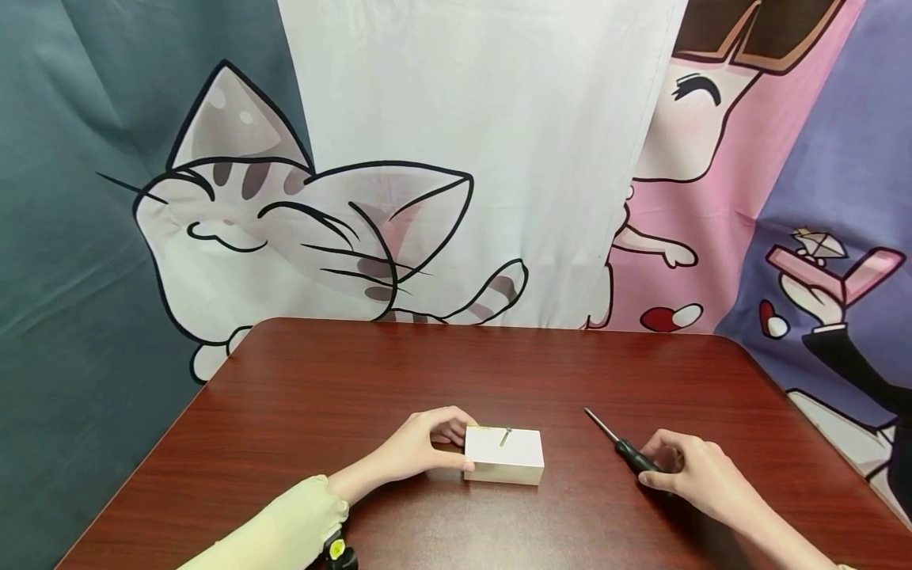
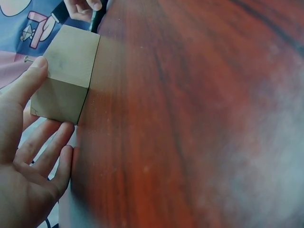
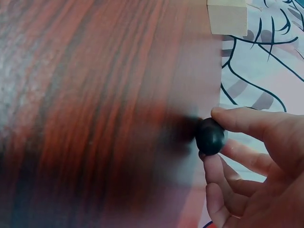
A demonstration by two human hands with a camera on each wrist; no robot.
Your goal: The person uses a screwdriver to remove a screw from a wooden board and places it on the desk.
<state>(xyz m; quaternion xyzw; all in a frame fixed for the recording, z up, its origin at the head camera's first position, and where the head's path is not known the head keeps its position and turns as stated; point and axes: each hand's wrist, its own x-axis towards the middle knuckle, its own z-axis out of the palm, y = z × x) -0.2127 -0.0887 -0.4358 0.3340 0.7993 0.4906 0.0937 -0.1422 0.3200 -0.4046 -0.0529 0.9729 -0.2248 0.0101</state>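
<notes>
A pale rectangular wooden block (image 1: 503,457) lies on the table, and a small metal screw (image 1: 506,437) stands tilted in its top face. My left hand (image 1: 426,445) grips the block's left end, thumb on the near side and fingers behind. The left wrist view shows the thumb against the block (image 2: 71,57), with the screw (image 2: 29,60) poking out past it. To the right, my right hand (image 1: 701,473) pinches the black handle of a screwdriver (image 1: 630,455). Its metal shaft points away and to the left, apart from the block. The right wrist view shows the rounded handle end (image 3: 210,137) between thumb and fingers.
Both hands work over a reddish-brown wooden table (image 1: 427,364) with rounded far corners. Behind it hangs a cloth (image 1: 484,95) printed with a cartoon cat and figures. A black object with a yellow mark (image 1: 338,549) is by the left sleeve.
</notes>
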